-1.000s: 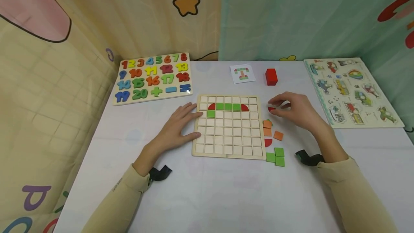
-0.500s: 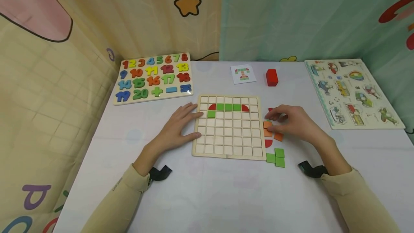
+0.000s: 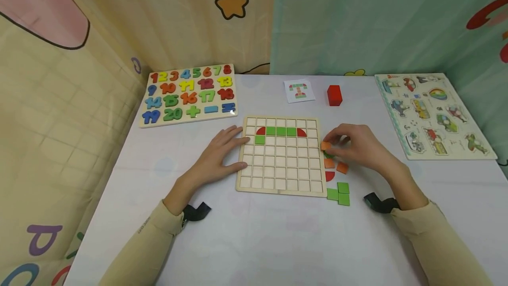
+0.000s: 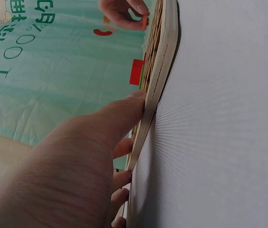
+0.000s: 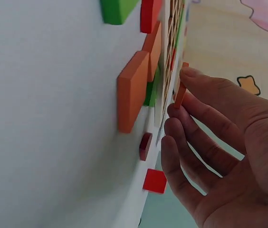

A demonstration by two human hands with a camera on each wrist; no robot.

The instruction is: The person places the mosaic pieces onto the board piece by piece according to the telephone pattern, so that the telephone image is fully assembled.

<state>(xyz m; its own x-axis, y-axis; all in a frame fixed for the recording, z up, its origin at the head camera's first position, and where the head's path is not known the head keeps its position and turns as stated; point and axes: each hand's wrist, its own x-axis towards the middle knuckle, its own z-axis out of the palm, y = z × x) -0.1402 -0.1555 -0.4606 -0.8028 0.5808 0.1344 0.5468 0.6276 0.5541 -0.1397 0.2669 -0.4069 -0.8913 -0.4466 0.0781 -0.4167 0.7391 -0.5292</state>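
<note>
My right hand pinches an orange square tile between thumb and fingertips, just off the right edge of the wooden grid board. My left hand rests along the board's left edge, fingers fairly straight, the thumb touching its side in the left wrist view. In the board's upper rows sit a row of green square tiles between two red quarter-round tiles, with one green tile below the left end. Under my right hand lie orange tiles, a red rounded tile and several green tiles.
A picture card and a red block lie behind the board. At the back left is a number puzzle; on the right is a picture puzzle. Curtains hang behind the white table.
My right hand came down from the small red piece to the orange tiles, picked one up and lifted it toward the board's edge. The left hand stayed in place.
</note>
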